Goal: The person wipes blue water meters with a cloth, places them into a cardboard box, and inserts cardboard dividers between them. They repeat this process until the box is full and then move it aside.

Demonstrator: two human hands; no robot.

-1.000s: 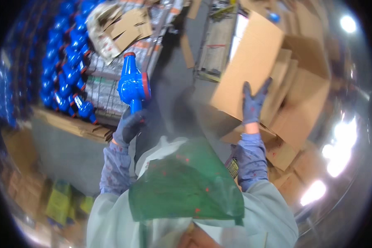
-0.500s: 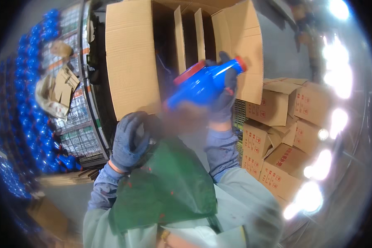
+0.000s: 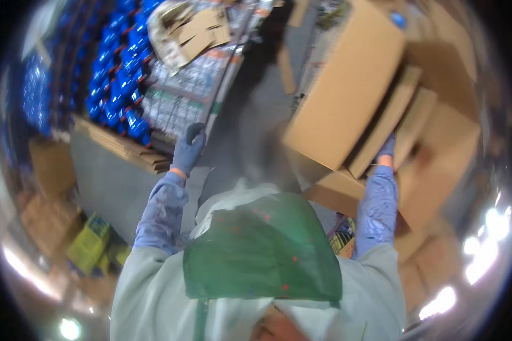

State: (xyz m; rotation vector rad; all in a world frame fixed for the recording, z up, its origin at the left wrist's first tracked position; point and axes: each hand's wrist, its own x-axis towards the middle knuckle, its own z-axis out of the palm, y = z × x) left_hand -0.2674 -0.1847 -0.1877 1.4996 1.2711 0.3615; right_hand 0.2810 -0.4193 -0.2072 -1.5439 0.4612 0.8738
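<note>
Blue pumps: stacked just beyond the left hand, left of it.
Left hand: emptied since a second ago, gloved fingers loose, reaching out again.
Right hand: mostly hidden under the open cardboard box; grip cannot be told.

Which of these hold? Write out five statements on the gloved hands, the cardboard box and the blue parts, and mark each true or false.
1. The left hand holds a blue part. False: it holds none; it reaches toward the wire cage.
2. The right hand is at the open cardboard box. True; it is mostly hidden behind a flap.
3. Both hands wear gloves. True.
4. The blue parts are stacked to the person's right. False: they are on the left, beside the wire cage.
5. Flattened cardboard sheets lie under the blue parts. True.
</note>
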